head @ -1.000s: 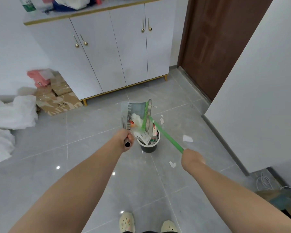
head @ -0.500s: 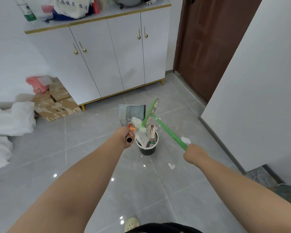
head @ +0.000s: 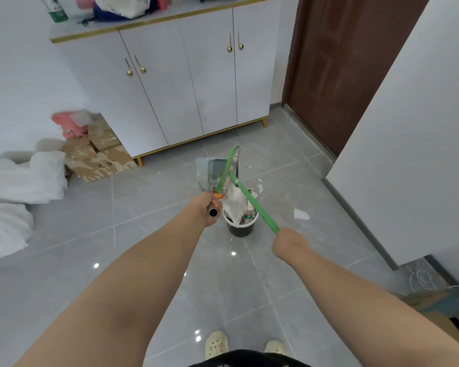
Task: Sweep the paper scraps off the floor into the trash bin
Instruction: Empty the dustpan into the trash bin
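My left hand (head: pixel 207 209) grips the metal handle of a grey dustpan (head: pixel 212 170), which is tipped up above a small black trash bin (head: pixel 241 227). The bin is stuffed with white paper and packaging. My right hand (head: pixel 285 241) holds the green broom handle (head: pixel 255 203); the green broom head (head: pixel 229 169) lies against the dustpan's mouth over the bin. Paper scraps lie on the grey tile floor: a larger white one (head: pixel 300 214) right of the bin and small bits (head: pixel 260 188) behind it.
A white cabinet (head: pixel 186 83) on gold legs stands behind the bin, a brown door (head: pixel 342 62) at the right. Cardboard boxes (head: pixel 98 160) and white bags (head: pixel 24 178) sit at the left. A white wall corner (head: pixel 398 154) and cables (head: pixel 419 278) are at the right.
The dustpan has tilted further over the bin and the broom head has moved along its mouth. The view shifted slightly; both hands keep their grip.
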### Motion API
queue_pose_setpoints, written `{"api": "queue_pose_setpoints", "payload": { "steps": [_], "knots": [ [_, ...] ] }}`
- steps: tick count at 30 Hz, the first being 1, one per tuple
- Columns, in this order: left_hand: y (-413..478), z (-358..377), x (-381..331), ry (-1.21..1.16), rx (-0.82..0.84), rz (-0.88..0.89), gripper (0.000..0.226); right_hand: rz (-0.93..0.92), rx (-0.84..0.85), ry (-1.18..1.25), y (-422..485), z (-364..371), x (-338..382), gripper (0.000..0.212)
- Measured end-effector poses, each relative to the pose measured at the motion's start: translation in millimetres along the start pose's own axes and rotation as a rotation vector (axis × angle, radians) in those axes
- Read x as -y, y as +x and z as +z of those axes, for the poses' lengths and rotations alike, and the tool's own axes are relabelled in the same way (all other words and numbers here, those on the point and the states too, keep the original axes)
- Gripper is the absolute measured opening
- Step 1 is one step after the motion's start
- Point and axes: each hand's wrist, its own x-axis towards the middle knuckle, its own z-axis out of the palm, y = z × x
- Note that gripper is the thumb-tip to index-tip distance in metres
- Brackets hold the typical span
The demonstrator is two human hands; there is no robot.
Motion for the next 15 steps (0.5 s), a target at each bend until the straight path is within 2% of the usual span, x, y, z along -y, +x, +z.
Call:
{"api": "queue_pose_setpoints", "payload": {
  "steps": [8, 15],
  "knots": [
    [6.1, -15.4, -12.5, -0.031, -0.009, -0.012, 0.026, 0.074, -0.055, -0.049, -0.4, 19.6, -16.7, 0.033],
    [1.2, -22.1, -8.3, -0.028, 0.02, 0.011, 0.027, 0.127, -0.024, -0.032, -4.9, 22.6, -26.0, 0.033]
  ]
}}
